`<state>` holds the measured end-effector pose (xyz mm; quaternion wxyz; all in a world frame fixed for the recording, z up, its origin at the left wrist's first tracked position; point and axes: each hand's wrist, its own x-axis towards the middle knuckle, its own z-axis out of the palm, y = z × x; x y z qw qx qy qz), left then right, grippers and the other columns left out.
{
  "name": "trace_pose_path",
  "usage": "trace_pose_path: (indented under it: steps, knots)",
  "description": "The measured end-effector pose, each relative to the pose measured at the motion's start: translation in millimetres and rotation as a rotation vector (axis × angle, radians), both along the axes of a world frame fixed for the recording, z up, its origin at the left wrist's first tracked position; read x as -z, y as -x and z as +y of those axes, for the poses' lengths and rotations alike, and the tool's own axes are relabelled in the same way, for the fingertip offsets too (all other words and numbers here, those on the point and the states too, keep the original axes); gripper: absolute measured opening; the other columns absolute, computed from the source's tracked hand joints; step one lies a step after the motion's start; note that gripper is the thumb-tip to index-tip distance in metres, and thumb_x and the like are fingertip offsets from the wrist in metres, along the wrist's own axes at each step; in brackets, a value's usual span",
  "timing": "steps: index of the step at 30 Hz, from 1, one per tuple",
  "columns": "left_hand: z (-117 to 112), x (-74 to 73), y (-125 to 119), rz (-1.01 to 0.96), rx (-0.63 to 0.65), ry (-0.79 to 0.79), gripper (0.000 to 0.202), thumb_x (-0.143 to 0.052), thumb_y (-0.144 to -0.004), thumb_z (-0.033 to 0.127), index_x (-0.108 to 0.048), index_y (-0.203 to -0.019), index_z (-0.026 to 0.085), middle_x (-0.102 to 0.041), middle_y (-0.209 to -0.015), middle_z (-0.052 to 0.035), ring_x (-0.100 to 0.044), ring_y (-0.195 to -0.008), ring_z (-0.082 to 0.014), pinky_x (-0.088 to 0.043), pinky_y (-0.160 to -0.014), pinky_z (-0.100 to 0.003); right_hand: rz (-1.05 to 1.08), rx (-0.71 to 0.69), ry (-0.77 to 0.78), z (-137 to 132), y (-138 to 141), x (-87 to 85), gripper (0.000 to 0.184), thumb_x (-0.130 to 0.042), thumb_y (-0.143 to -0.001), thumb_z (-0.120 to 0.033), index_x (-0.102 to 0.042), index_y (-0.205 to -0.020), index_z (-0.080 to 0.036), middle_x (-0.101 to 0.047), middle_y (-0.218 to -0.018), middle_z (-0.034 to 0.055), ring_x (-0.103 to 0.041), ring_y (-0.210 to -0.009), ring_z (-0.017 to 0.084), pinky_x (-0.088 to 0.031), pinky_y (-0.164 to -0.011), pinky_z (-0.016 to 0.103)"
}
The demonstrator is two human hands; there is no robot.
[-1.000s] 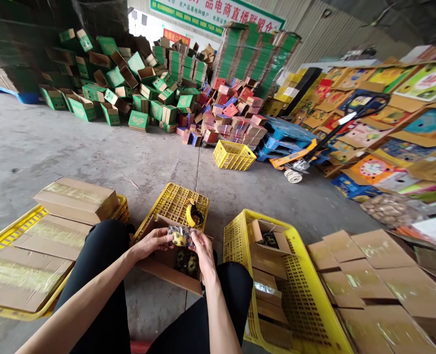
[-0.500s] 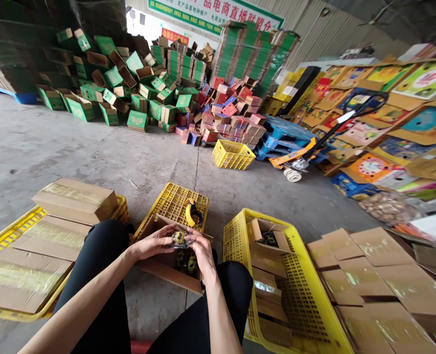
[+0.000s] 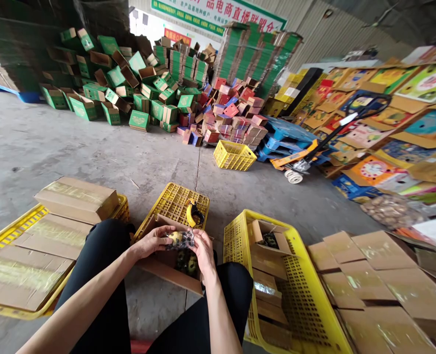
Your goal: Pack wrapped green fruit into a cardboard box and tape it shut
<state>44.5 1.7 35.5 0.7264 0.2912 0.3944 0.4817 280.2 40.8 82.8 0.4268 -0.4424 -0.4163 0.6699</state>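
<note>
Both hands meet over an open cardboard box (image 3: 166, 272) that rests on an upturned yellow crate (image 3: 173, 202) between my knees. My left hand (image 3: 152, 242) and my right hand (image 3: 203, 250) pinch a small clear plastic packet (image 3: 181, 239) with a yellow item inside, holding it just above the box. More dark and yellow wrapped items (image 3: 188, 263) lie inside the box. A yellow tape dispenser (image 3: 193, 214) sits on the crate just beyond my hands.
A yellow crate (image 3: 306, 285) with small cardboard boxes stands at my right; taped boxes (image 3: 373, 280) lie beyond it. Sealed boxes (image 3: 76, 199) are stacked on a yellow crate at my left. Farther off are another yellow crate (image 3: 233, 155), a pallet jack (image 3: 306, 155) and heaps of green and coloured boxes (image 3: 147, 83).
My hands have kept turning and working the packet over the box; its position has barely shifted. Nothing else has moved.
</note>
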Motion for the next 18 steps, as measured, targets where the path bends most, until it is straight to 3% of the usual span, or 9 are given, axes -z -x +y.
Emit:
trace_pose_path:
  steps: [5,9,12,15,18]
  knots:
    - [-3,-0.1,-1,0.057,0.022,-0.01,0.073,-0.098,-0.07,0.031,-0.07,-0.138,0.026,-0.076,-0.124,-0.0078,-0.073,-0.105,-0.0237,-0.052,-0.083,-0.03,-0.157,-0.151,-0.035,-5,0,1.1,0.053,-0.086,-0.077,-0.06,-0.073,-0.114,-0.024,-0.079,-0.114,0.0078,-0.074,-0.11,0.029,-0.064,-0.084,0.039]
    - [-2,3.3,0,0.24,-0.004,-0.095,0.065,-0.083,-0.074,0.023,-0.071,-0.138,0.023,-0.074,-0.135,-0.0106,-0.071,-0.119,-0.0294,-0.057,-0.093,-0.036,-0.357,-0.197,-0.149,-1,0,14.7,0.043,-0.075,-0.085,-0.061,-0.073,-0.104,-0.022,-0.079,-0.101,0.0073,-0.077,-0.094,0.028,-0.066,-0.072,0.038]
    - [6,11.5,4,0.54,-0.193,-0.131,0.056,-0.07,-0.07,0.017,-0.075,-0.126,0.016,-0.076,-0.132,-0.0142,-0.069,-0.127,-0.0331,-0.053,-0.109,-0.043,-0.633,-0.242,-0.284,2,-3,25.3,0.028,-0.06,-0.096,-0.048,-0.073,-0.096,-0.023,-0.079,-0.091,0.006,-0.077,-0.085,0.027,-0.064,-0.067,0.035]
    - [15,20.6,9,0.693,-0.292,-0.094,0.05,-0.063,-0.071,0.016,-0.076,-0.119,0.013,-0.077,-0.128,-0.0161,-0.067,-0.132,-0.0344,-0.047,-0.118,-0.047,-0.761,-0.267,-0.366,1,-3,31.5,0.017,-0.06,-0.094,-0.027,-0.075,-0.09,-0.024,-0.08,-0.092,0.0064,-0.077,-0.093,0.027,-0.062,-0.085,0.037]
    - [16,27.2,9,0.817,-0.29,-0.064,0.05,-0.059,-0.072,0.014,-0.075,-0.12,0.012,-0.076,-0.13,-0.016,-0.064,-0.136,-0.0333,-0.043,-0.122,-0.047,-0.841,-0.321,-0.425,-5,2,34.9,0.025,-0.057,-0.092,-0.014,-0.08,-0.097,-0.025,-0.083,-0.102,0.0075,-0.077,-0.105,0.028,-0.057,-0.101,0.039]
